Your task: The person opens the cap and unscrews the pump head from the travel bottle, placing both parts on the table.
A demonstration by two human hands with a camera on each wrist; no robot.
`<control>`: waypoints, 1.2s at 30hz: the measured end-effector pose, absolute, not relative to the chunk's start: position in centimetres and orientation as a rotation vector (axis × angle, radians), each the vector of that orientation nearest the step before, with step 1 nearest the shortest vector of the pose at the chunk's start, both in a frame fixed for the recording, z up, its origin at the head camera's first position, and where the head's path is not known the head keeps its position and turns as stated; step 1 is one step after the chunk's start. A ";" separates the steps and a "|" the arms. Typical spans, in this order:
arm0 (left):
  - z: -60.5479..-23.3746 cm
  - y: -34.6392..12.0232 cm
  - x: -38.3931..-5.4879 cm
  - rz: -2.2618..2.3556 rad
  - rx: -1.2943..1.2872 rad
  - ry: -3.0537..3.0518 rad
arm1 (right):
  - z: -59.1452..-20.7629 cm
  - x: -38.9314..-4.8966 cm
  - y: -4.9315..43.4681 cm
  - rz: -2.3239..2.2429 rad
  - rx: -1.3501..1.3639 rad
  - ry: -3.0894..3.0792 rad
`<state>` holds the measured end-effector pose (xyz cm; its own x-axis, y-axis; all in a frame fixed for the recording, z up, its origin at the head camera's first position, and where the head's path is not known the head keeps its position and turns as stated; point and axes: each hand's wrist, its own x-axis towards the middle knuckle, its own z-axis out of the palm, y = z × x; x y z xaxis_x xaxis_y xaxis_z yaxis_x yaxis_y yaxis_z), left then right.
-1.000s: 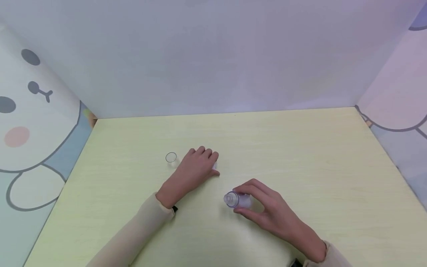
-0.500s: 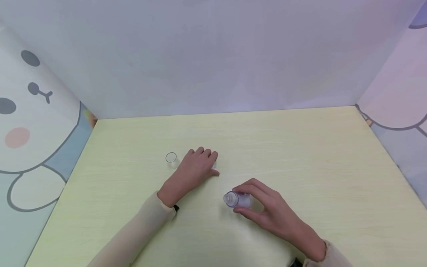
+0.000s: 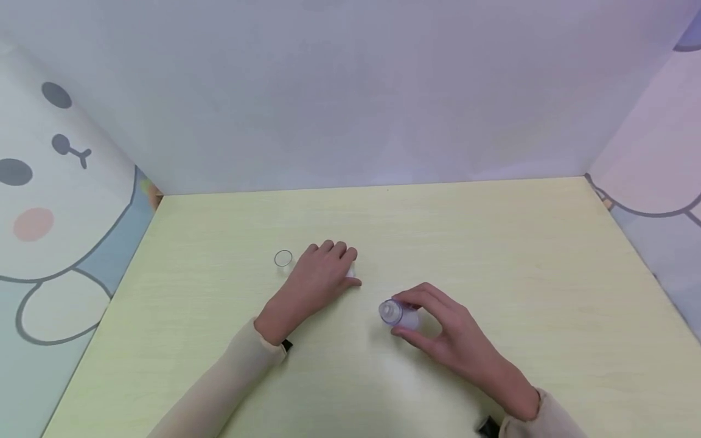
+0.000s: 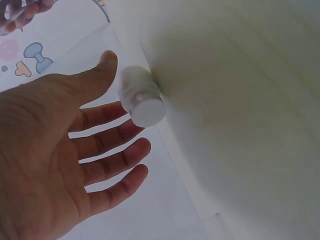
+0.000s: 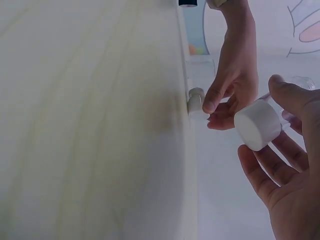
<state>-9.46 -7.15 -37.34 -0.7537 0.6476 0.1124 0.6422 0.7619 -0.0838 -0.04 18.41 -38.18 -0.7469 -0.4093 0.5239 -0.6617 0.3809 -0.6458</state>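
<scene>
In the head view my right hand (image 3: pixel 454 334) holds a small bottle (image 3: pixel 406 317) between thumb and fingers, tilted, its pale nozzle top toward the left. The right wrist view shows its white base (image 5: pixel 257 125), lifted above the table. My left hand (image 3: pixel 317 274) is low over the table around a small white bottle (image 4: pixel 144 97), mostly hidden from above. Seen from the left wrist, that bottle stands upright by loosely extended fingers, the thumb apart from it. Whether the index finger touches it, I cannot tell.
A clear open-topped cylinder (image 3: pixel 283 259) stands left of my left hand. The pale wooden table (image 3: pixel 493 243) ends at a plain back wall (image 3: pixel 356 91). Side panels with cartoon drawings (image 3: pixel 33 225) flank it.
My right hand has shifted a little to the right and away from me, carrying the small bottle with it. The left hand and the clear cylinder stay about where they were.
</scene>
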 end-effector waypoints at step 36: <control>-35.2 -9.5 -4.2 0.015 -0.941 -2.693 | -38.9 -5.1 20.4 1.402 0.347 -2.804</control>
<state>-4.17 -9.51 -35.23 -0.7456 0.6113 0.2651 0.6083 0.7869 -0.1036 -5.10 20.42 -38.91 -0.9757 -0.2012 0.0867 -0.1902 0.5809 -0.7915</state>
